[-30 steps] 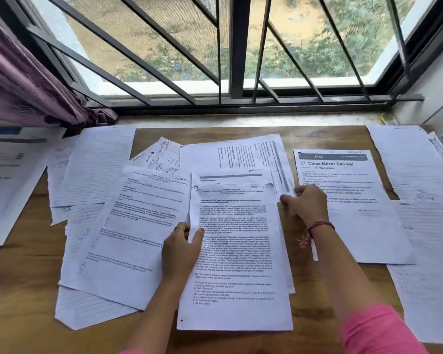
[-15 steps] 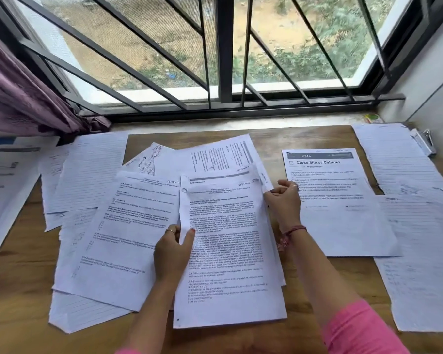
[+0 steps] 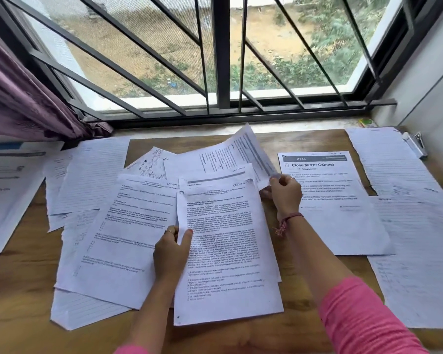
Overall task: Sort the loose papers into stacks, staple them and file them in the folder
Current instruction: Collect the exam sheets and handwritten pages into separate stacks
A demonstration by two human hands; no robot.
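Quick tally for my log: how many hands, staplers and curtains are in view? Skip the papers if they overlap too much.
Hands: 2, left hand and right hand
Stapler: 1
Curtain: 1
Total: 4
Not counted: papers, too overlapped.
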